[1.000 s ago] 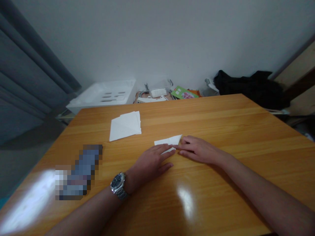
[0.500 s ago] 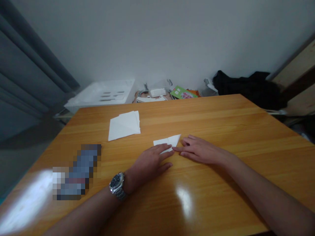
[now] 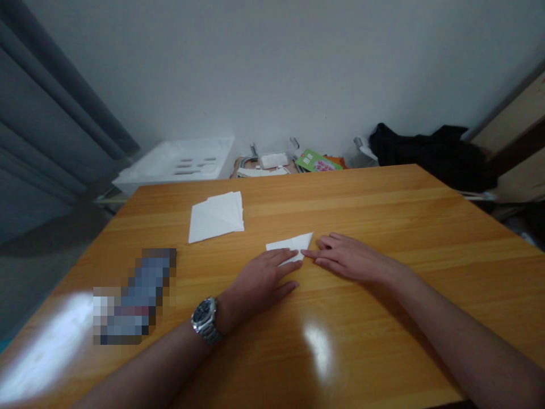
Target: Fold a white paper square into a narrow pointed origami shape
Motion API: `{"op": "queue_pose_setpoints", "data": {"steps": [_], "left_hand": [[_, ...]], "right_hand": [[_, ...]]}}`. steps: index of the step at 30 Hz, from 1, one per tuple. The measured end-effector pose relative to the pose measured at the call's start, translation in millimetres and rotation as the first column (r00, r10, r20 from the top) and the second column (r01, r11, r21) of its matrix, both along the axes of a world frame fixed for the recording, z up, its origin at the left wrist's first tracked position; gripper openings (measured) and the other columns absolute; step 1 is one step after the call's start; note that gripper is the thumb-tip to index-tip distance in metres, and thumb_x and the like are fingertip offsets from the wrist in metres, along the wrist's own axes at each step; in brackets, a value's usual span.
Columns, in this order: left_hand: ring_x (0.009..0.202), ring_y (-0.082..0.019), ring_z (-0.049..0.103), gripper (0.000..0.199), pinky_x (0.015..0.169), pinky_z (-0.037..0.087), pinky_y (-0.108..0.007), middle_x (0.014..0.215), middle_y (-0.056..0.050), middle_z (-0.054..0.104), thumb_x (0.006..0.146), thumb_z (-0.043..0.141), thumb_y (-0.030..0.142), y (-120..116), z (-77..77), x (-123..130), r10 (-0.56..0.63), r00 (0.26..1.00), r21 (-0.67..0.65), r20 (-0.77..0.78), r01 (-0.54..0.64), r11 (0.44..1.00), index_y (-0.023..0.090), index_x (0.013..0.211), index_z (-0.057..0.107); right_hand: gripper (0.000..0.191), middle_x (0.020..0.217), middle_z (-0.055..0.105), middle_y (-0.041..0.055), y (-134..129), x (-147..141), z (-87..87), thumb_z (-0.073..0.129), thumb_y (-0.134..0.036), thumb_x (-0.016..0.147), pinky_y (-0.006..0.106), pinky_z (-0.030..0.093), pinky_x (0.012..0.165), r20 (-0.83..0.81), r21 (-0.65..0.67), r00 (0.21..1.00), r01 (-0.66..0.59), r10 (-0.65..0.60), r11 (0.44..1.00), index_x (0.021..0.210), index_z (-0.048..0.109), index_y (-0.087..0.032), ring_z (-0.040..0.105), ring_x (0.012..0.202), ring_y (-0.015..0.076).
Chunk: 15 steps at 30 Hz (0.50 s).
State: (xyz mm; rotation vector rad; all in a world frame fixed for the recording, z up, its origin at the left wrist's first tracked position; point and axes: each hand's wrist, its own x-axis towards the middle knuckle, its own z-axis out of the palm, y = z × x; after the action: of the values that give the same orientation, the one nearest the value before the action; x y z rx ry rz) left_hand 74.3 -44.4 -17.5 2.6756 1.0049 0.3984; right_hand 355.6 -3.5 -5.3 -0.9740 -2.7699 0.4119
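Note:
A small folded piece of white paper (image 3: 301,242) lies flat on the wooden table (image 3: 374,210), its pointed corner toward the upper right. My left hand (image 3: 268,278), with a metal watch (image 3: 205,319) on the wrist, rests its outstretched fingers on the paper's lower part and hides some of it. From the right, my right hand (image 3: 344,257) touches the paper's right side with an extended index finger; its other fingers are partly curled and hold nothing.
Several white paper sheets (image 3: 217,217) lie stacked at the left. A blurred-out dark flat object (image 3: 140,295) is nearer me. Behind the table are a white foam tray (image 3: 170,165), a green booklet (image 3: 317,161) and a black cloth item (image 3: 430,153).
My right index fingertip has slid slightly up along the paper's right side. My left hand stays in place on the paper.

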Motion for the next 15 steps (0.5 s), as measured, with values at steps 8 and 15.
{"op": "queue_pose_setpoints", "data": {"steps": [8, 15], "left_hand": [[0.138, -0.025, 0.047, 0.043, 0.116, 0.038, -0.044, 0.150, -0.008, 0.051, 0.099, 0.052, 0.044, 0.5, 0.3, -1.1, -0.007, 1.000, 0.005, -0.024, 0.007, 1.000, 0.024, 0.137, 0.056], [0.139, -0.025, 0.046, 0.043, 0.116, 0.038, -0.045, 0.152, -0.007, 0.048, 0.098, 0.054, 0.042, 0.5, 0.4, -1.1, -0.003, 1.000, -0.008, -0.013, 0.003, 1.000, 0.026, 0.138, 0.056]], "right_hand": [[0.038, 0.093, 0.063, 0.0062, 3.5, 3.3, -2.3, 0.041, -0.040, 0.104, 0.036, 0.046, 0.081, -0.005, 0.004, 0.996, 0.084, -0.084, 0.996, 0.135, 0.063, -0.035, 0.056, 0.088, 0.0232], [0.039, 0.091, 0.063, 0.0067, 9.4, 10.7, -6.9, 0.041, -0.040, 0.104, 0.034, 0.045, 0.078, -0.011, 0.046, 0.989, 0.149, -0.149, 0.988, 0.135, 0.063, -0.032, 0.056, 0.085, 0.0225]]}}
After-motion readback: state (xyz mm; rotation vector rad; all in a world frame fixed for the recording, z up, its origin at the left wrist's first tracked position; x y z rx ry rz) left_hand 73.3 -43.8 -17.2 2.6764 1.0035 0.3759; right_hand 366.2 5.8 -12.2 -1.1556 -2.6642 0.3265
